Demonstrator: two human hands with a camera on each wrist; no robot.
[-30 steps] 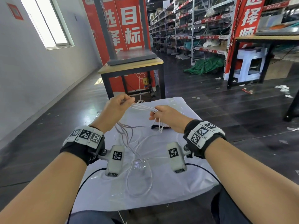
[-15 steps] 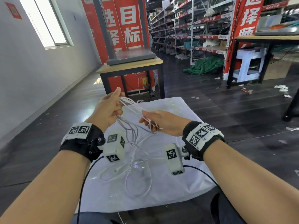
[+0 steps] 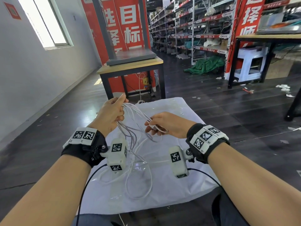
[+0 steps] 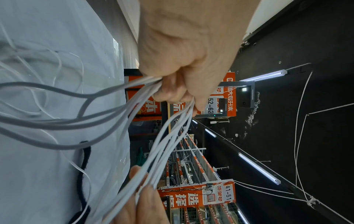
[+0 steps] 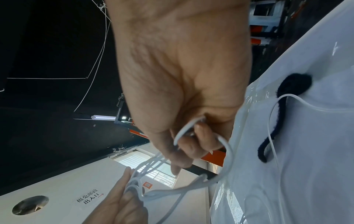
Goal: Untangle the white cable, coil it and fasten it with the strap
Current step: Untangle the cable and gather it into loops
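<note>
The white cable (image 3: 138,111) runs in several strands between my two hands above the white-covered table (image 3: 187,111). My left hand (image 3: 112,111) grips a bundle of the strands in its curled fingers (image 4: 172,89). My right hand (image 3: 156,126) pinches a bend of the cable (image 5: 184,130) between thumb and fingers. More loose loops of cable (image 3: 138,181) lie on the cover below the hands. The black strap (image 5: 279,115) lies on the cover under a cable strand, beyond my right hand; it also shows at the table side in the left wrist view, strap (image 4: 84,166).
A wooden table with a grey platform (image 3: 130,62) stands just beyond the work surface. Red banners (image 3: 123,30), storage shelves (image 3: 195,30) and a white stool (image 3: 250,62) are farther back. A black wire (image 3: 83,193) hangs from the left wrist camera.
My left hand has risen and drawn away to the left, stretching the strands. My right hand has dropped a little and moved right, still holding the cable.
</note>
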